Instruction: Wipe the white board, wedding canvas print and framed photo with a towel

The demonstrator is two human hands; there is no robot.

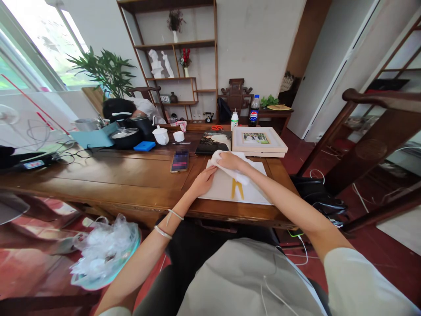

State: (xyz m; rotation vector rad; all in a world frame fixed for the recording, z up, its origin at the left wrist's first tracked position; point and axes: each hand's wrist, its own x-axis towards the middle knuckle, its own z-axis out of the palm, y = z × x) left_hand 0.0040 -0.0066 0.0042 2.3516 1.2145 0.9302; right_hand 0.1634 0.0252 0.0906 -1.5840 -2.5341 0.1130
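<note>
My right hand [229, 160] is closed on a bunched white cloth [241, 176], pressed onto a flat white board [213, 191] at the table's front edge. Part of the cloth trails to the right under my forearm. My left hand [203, 181] lies on the board's left side, its fingers stretched forward and close together, tips beside the cloth. Below the cloth a yellow two-legged shape [237, 189] shows on the board; the cloth covers its upper end. Whether it is printed or a loose piece I cannot tell.
Behind the board are a white framed picture [258, 141], a dark picture book [212, 142], a cola bottle [254, 112] and a small white bottle [234, 119]. A phone [180, 161] lies to the left, near a white teapot [161, 135]. A bag-filled bin [105, 254] stands below.
</note>
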